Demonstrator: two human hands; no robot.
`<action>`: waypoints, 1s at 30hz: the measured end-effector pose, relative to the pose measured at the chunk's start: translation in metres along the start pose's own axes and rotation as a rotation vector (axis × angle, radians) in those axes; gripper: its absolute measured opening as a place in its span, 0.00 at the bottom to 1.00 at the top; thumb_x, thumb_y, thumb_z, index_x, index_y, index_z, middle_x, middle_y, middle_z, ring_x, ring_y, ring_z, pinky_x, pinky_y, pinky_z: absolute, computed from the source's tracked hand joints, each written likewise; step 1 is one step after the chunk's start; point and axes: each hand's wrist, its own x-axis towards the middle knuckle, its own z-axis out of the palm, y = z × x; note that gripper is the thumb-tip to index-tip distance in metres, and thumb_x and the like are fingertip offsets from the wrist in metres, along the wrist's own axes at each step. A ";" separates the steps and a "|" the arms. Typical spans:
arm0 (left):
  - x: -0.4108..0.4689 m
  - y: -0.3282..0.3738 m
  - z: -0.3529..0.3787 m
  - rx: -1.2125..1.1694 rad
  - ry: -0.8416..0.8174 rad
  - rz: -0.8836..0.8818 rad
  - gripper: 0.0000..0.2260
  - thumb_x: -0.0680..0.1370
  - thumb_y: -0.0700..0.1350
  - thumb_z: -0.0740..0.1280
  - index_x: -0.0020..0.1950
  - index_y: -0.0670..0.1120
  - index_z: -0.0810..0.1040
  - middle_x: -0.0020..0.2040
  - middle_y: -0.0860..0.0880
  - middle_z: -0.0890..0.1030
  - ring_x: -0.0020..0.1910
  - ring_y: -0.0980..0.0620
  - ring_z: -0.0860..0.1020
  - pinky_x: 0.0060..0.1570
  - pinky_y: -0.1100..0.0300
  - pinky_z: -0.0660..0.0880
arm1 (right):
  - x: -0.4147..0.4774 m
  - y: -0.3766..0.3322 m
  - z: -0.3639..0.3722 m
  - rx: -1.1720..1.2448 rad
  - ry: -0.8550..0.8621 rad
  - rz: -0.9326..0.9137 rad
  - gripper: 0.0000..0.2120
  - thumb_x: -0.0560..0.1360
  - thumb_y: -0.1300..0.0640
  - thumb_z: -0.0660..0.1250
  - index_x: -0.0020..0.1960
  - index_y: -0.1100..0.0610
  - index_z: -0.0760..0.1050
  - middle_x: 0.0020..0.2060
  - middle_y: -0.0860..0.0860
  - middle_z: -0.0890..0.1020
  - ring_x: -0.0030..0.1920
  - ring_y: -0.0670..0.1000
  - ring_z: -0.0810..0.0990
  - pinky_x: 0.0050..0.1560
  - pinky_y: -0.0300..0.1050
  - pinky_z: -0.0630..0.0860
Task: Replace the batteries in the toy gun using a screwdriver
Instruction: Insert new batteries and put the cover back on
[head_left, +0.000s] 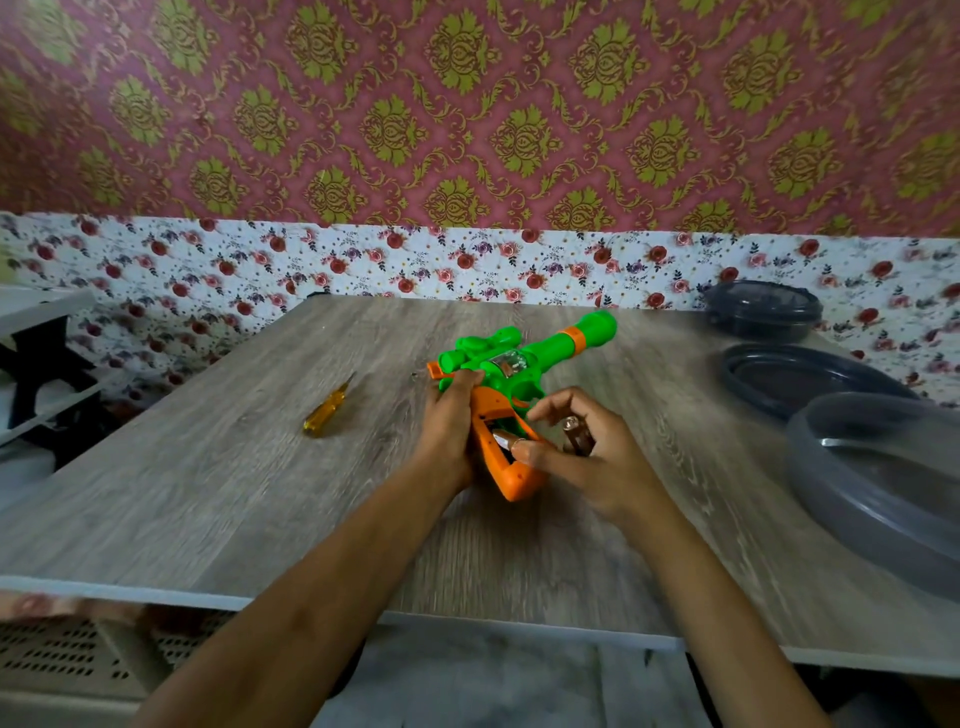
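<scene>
At the middle of the table (234, 509) lies the gun (524, 358). Its long axis runs from the orange grip, nearest the person, up and rightward to the green muzzle. The left hand (449, 421) is wrapped round the gun where body meets grip, pinning it to the table.

The bay (511, 451) in the grip is open and faces up, just right of that hand. One battery (500, 439) lies in it, roughly along the grip, with the right thumb tip touching its near end. The right hand (592, 457) sits just beside the grip on its right, so it is the nearer hand to the bay. Its curled fingers hold a second battery (575, 432), which stands more upright than the grip's line.

I cannot tell whether the batteries are going in or coming out. If in, the second one needs only a short move left, turned to match the grip's axis.

Counted: one gun, two batteries, and one screwdriver (327, 408), which lies untouched well to the left. Three dark round dishes (763, 309) sit at the right. No bay cover or screw shows.
</scene>
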 end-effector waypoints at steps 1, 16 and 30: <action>-0.001 0.000 0.000 -0.001 0.007 0.010 0.18 0.77 0.41 0.64 0.66 0.39 0.68 0.51 0.36 0.79 0.34 0.45 0.81 0.27 0.56 0.78 | 0.001 0.000 0.001 0.023 0.011 0.074 0.18 0.58 0.56 0.72 0.45 0.50 0.70 0.38 0.44 0.72 0.34 0.34 0.73 0.35 0.24 0.67; -0.008 -0.005 0.004 0.046 0.102 0.290 0.09 0.77 0.36 0.64 0.44 0.47 0.66 0.37 0.47 0.74 0.32 0.51 0.74 0.31 0.59 0.74 | 0.006 0.002 0.005 0.149 -0.051 0.495 0.33 0.56 0.56 0.73 0.55 0.51 0.60 0.45 0.47 0.69 0.47 0.42 0.69 0.41 0.34 0.68; -0.003 -0.001 -0.003 0.132 0.058 0.277 0.09 0.76 0.39 0.66 0.45 0.48 0.66 0.45 0.42 0.75 0.37 0.47 0.75 0.38 0.51 0.75 | 0.012 0.011 -0.002 0.425 0.367 0.098 0.13 0.76 0.69 0.59 0.48 0.54 0.77 0.38 0.46 0.84 0.42 0.40 0.82 0.44 0.32 0.75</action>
